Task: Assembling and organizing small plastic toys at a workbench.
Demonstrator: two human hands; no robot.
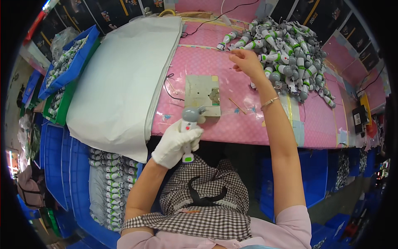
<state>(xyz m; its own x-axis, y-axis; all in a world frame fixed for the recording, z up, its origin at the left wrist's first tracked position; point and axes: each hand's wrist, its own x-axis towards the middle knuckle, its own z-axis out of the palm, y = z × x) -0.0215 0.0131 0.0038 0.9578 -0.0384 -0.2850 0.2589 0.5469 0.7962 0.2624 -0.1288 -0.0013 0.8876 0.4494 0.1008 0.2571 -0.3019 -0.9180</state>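
Observation:
My left hand [173,143], in a white glove, is wrapped round a white and grey toy part [191,114]. The part has a round grey end at the top, a red dot and a green patch at its lower end; the fingers cover its middle. It is held at the table's near edge, just in front of a flat metal block [199,93]. My bare right hand [247,63] hovers left of a large pile of similar toy parts [290,54]. Its fingers are loosely bent and apart, with nothing seen in them.
White sheets [124,70] cover the table's left side. A blue tray [70,62] of small parts sits on a green one [54,103] beyond them. Below left, a blue crate [81,174] holds rows of toy parts. A thin stick [237,106] lies on the pink tabletop [244,128].

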